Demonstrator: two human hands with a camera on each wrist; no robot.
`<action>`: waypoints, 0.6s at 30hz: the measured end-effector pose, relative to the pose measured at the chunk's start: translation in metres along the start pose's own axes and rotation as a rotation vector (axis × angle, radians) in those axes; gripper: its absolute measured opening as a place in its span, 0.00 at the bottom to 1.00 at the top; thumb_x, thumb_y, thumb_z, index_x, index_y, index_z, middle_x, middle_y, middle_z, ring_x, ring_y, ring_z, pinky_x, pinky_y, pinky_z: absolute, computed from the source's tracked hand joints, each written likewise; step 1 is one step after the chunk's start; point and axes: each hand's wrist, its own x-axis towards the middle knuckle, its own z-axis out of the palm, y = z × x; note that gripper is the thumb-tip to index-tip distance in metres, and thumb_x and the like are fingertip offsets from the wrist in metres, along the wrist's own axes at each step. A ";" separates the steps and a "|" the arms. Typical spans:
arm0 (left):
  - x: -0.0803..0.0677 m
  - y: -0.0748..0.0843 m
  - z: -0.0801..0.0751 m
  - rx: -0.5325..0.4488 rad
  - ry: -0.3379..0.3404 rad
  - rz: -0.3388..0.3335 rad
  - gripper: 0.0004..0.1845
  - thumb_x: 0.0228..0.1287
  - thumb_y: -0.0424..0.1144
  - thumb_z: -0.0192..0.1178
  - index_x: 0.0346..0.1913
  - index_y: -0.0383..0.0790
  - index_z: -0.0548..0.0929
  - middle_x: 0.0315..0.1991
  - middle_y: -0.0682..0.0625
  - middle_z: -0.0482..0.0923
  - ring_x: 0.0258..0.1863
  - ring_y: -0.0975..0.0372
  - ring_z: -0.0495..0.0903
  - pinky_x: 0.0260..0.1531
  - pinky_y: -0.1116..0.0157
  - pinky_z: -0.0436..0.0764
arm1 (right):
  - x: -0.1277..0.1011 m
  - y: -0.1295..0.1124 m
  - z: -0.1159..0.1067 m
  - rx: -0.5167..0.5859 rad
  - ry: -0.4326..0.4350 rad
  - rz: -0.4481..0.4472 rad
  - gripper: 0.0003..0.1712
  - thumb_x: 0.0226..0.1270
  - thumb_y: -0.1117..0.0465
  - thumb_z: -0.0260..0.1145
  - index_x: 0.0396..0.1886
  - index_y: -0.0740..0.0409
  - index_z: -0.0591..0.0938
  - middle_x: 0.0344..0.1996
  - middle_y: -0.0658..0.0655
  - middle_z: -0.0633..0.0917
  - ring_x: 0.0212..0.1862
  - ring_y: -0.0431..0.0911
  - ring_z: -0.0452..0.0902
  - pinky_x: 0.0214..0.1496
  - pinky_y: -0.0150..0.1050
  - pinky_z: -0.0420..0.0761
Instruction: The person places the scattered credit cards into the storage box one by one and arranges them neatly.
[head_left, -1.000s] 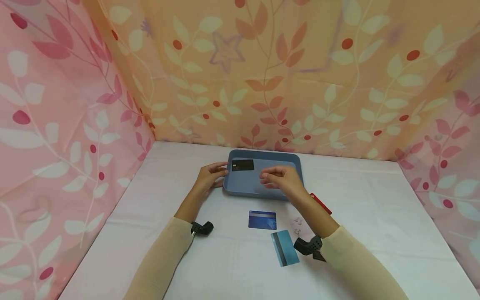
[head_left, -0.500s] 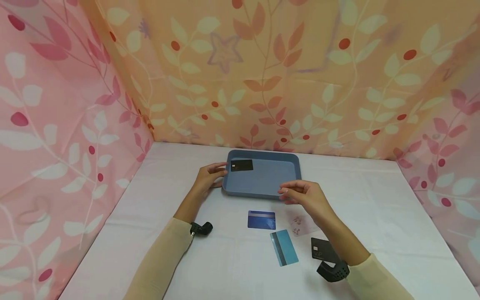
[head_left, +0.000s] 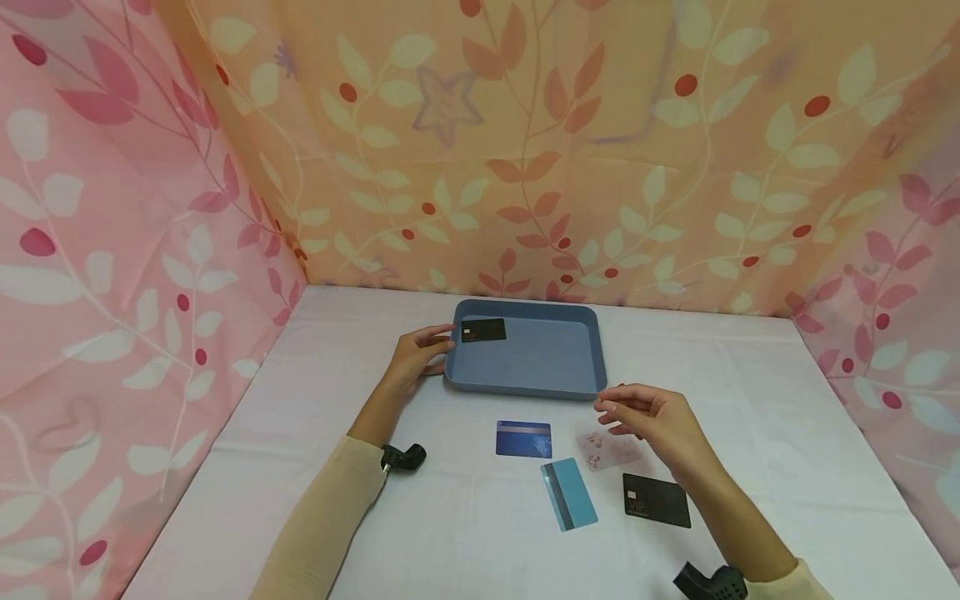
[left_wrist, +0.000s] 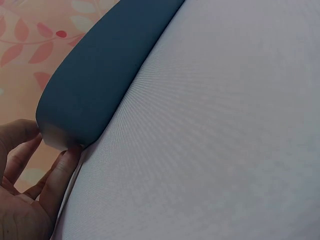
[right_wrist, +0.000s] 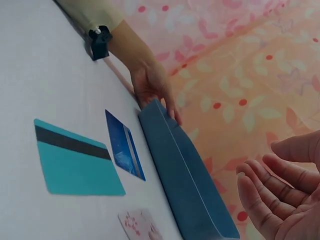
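A blue-grey tray [head_left: 525, 393] stands at the back of the table, with a black card [head_left: 483, 331] lying in its upper left corner. My left hand [head_left: 414, 354] holds the tray's left end; in the left wrist view, its fingertips and thumb [left_wrist: 60, 175] lie against the tray's end wall. Just off the front right corner of the tray hovers my right hand [head_left: 648, 417], fingers loosely bent and holding nothing. Below it lies a pale flower-patterned card [head_left: 609, 451]. A sliver of red shows behind its fingers, mostly hidden.
In front of the tray lie a dark blue card [head_left: 523, 439], a light blue card with a dark stripe [head_left: 570, 494] and a black VIP card [head_left: 656, 501]. White cloth [head_left: 420, 517] covers the table. Patterned curtains [head_left: 525, 167] rise behind and at both sides.
My right hand has drawn back from over the tray, to the right and nearer me. The black VIP card is uncovered, while the red card has become hidden. The left hand stays put.
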 end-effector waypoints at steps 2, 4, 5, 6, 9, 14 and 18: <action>0.000 0.000 0.000 -0.002 -0.002 0.000 0.22 0.63 0.32 0.71 0.61 0.44 0.84 0.53 0.44 0.79 0.47 0.59 0.82 0.37 0.61 0.88 | -0.004 0.003 -0.004 -0.001 0.011 0.006 0.20 0.70 0.53 0.70 0.54 0.64 0.85 0.47 0.62 0.89 0.43 0.50 0.88 0.44 0.39 0.88; 0.000 0.000 -0.001 -0.006 -0.001 0.000 0.22 0.63 0.32 0.71 0.61 0.43 0.85 0.53 0.44 0.79 0.47 0.59 0.82 0.37 0.61 0.88 | -0.007 0.007 -0.007 -0.002 0.022 0.017 0.21 0.70 0.54 0.70 0.54 0.65 0.84 0.47 0.63 0.88 0.43 0.52 0.88 0.44 0.39 0.88; 0.000 0.000 -0.001 -0.007 -0.001 0.000 0.22 0.63 0.32 0.71 0.61 0.43 0.85 0.52 0.44 0.79 0.47 0.59 0.82 0.37 0.61 0.88 | -0.009 0.010 -0.009 -0.002 0.029 0.027 0.22 0.70 0.54 0.71 0.55 0.66 0.84 0.47 0.64 0.88 0.43 0.52 0.88 0.44 0.38 0.88; 0.001 0.000 -0.001 -0.010 0.000 -0.001 0.22 0.63 0.31 0.71 0.61 0.43 0.85 0.52 0.44 0.79 0.47 0.59 0.82 0.37 0.61 0.88 | -0.010 0.012 -0.011 -0.009 0.037 0.039 0.22 0.70 0.54 0.71 0.55 0.66 0.84 0.47 0.63 0.88 0.43 0.52 0.88 0.44 0.38 0.88; 0.001 0.000 -0.001 -0.009 -0.003 -0.001 0.22 0.63 0.32 0.71 0.61 0.43 0.84 0.52 0.45 0.79 0.47 0.60 0.82 0.37 0.61 0.88 | -0.016 0.020 -0.017 -0.028 0.051 0.074 0.23 0.70 0.55 0.71 0.56 0.67 0.84 0.47 0.63 0.88 0.43 0.52 0.87 0.44 0.39 0.88; 0.001 -0.001 -0.001 -0.015 -0.006 0.004 0.22 0.63 0.32 0.71 0.60 0.44 0.85 0.52 0.44 0.79 0.48 0.59 0.82 0.38 0.60 0.88 | -0.025 0.031 -0.025 -0.067 0.052 0.129 0.24 0.68 0.54 0.72 0.56 0.67 0.83 0.46 0.63 0.89 0.44 0.53 0.87 0.44 0.40 0.88; 0.000 -0.001 0.000 -0.007 -0.007 0.009 0.22 0.63 0.32 0.71 0.61 0.44 0.85 0.53 0.44 0.79 0.48 0.59 0.82 0.38 0.60 0.88 | -0.034 0.037 -0.030 -0.140 0.053 0.171 0.25 0.65 0.53 0.75 0.54 0.65 0.84 0.45 0.61 0.88 0.43 0.52 0.86 0.43 0.36 0.87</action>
